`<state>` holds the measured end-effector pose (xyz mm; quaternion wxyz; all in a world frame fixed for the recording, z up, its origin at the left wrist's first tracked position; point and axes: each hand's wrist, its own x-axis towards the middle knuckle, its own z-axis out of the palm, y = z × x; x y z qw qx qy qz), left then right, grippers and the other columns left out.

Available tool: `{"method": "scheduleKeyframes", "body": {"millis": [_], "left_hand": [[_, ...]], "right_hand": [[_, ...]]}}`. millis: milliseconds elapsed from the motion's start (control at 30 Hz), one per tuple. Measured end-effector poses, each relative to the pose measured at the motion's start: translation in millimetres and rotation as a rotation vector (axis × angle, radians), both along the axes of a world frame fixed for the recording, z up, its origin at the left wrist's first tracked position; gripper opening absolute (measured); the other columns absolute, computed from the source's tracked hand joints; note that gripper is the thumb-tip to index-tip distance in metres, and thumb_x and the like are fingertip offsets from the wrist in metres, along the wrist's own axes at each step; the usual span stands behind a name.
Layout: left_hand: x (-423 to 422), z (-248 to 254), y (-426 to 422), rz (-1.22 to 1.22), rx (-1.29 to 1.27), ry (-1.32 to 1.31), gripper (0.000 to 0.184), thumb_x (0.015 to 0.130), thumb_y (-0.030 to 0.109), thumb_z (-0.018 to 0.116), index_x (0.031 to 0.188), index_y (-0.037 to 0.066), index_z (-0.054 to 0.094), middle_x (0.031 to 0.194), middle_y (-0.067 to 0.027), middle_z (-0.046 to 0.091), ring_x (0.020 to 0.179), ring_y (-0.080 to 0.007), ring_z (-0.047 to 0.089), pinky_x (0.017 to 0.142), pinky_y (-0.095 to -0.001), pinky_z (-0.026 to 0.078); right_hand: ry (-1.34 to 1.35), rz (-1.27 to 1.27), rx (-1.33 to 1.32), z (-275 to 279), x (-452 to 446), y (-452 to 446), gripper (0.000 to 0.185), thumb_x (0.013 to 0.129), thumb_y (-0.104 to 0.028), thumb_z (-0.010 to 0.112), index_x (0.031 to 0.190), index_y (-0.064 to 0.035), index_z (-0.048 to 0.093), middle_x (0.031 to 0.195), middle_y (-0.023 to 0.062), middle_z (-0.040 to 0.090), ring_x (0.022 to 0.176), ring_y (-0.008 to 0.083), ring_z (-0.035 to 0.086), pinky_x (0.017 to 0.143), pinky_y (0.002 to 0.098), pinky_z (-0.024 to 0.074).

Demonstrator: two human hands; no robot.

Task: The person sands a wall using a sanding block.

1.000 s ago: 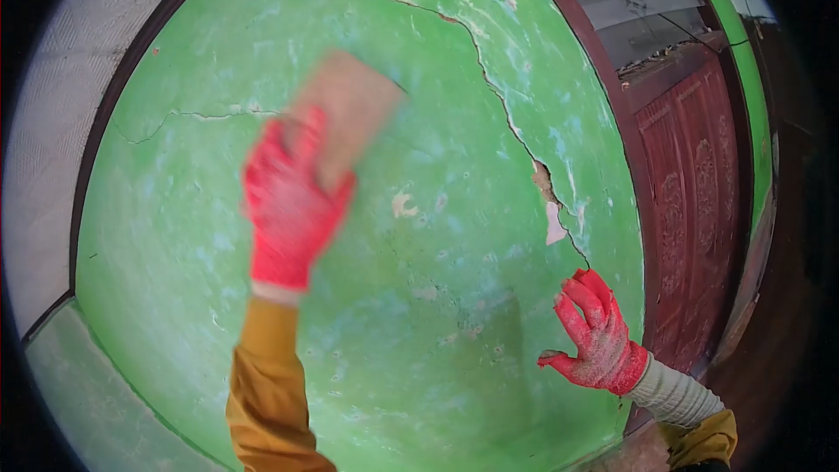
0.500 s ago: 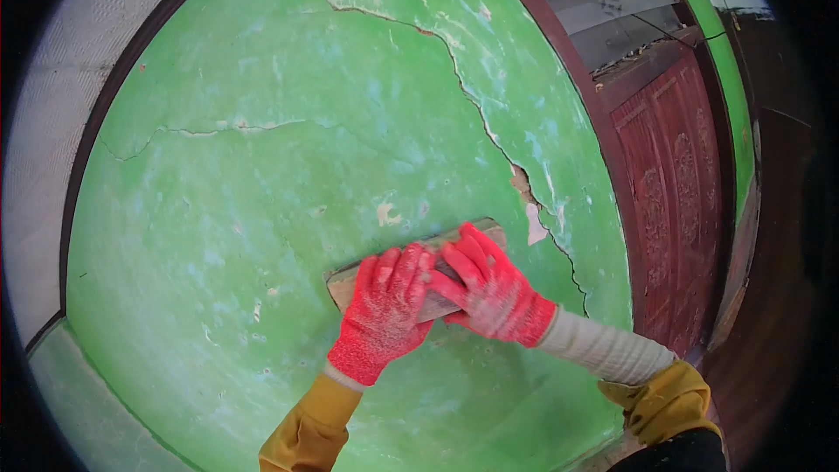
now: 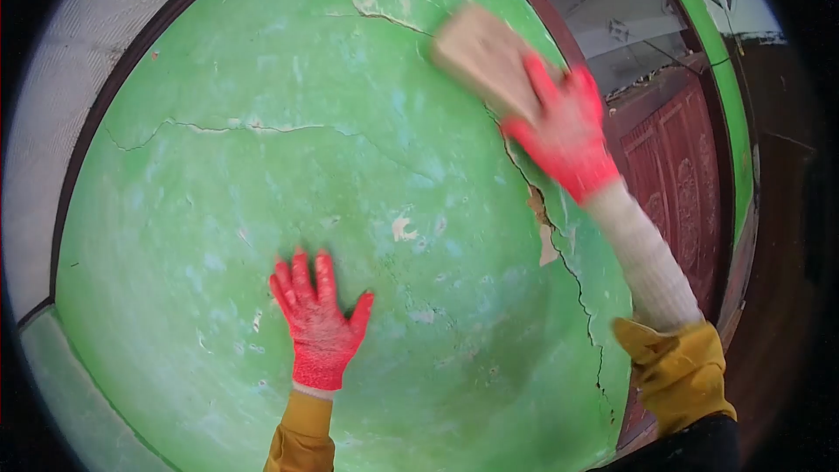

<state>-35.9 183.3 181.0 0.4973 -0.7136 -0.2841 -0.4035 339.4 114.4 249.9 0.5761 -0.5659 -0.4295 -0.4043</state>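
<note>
My right hand (image 3: 568, 127), in a red dusty glove, grips a tan, brick-shaped sanding block (image 3: 485, 52) at its lower right end. The block lies over the upper part of a long crack, close to the door frame, and is blurred by motion. Fingers spread, my left hand (image 3: 322, 319) in a matching red glove rests flat against the green wall (image 3: 218, 210), lower and to the left, with nothing in it. Pale scuffs and chipped spots mark the paint.
The long crack (image 3: 572, 271) runs down the wall's right side, with a patch of bare plaster (image 3: 548, 245). A thinner crack (image 3: 253, 128) crosses the left. On the right stands a reddish-brown carved door (image 3: 669, 183) in its frame. A dark trim strip (image 3: 105, 87) edges the wall's left.
Both hands held the block low on the wall before. My left hand has let go and moved left, fingers spread. My right hand has carried the block up and to the right.
</note>
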Motion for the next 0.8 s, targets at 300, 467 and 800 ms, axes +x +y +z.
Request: {"method": "scheduleKeyframes", "body": {"millis": [300, 467, 800], "left_hand": [[-2, -7, 6, 0.026, -0.064, -0.063, 0.079, 0.084, 0.036, 0.071, 0.149, 0.008, 0.038, 0.155, -0.0278, 0.027, 0.142, -0.0544, 0.023, 0.114, -0.0665, 0.018], [-3, -9, 6, 0.039, -0.051, -0.095, 0.077, 0.083, 0.037, 0.071, 0.148, 0.007, 0.04, 0.155, -0.028, 0.027, 0.142, -0.0543, 0.023, 0.114, -0.0664, 0.018], [1, -9, 7, -0.01, -0.043, -0.187, 0.077, 0.082, 0.041, 0.072, 0.144, 0.006, 0.044, 0.151, -0.0263, 0.033, 0.139, -0.0526, 0.028, 0.113, -0.0667, 0.021]], "right_hand": [[0.288, -0.073, 0.048, 74, 64, 11, 0.093, 0.074, -0.065, 0.063, 0.151, -0.0203, 0.038, 0.114, 0.0282, 0.059, 0.117, 0.0427, 0.051, 0.099, 0.047, 0.0422], [-0.198, -0.101, 0.054, 148, -48, 19, 0.083, 0.075, -0.054, 0.069, 0.148, -0.025, 0.042, 0.11, 0.0238, 0.063, 0.108, 0.0402, 0.056, 0.093, 0.0467, 0.0467], [0.044, -0.109, 0.234, 250, 12, 45, 0.086, 0.08, -0.053, 0.062, 0.154, -0.0182, 0.037, 0.13, 0.0175, 0.062, 0.107, 0.0291, 0.065, 0.097, 0.0381, 0.0487]]}}
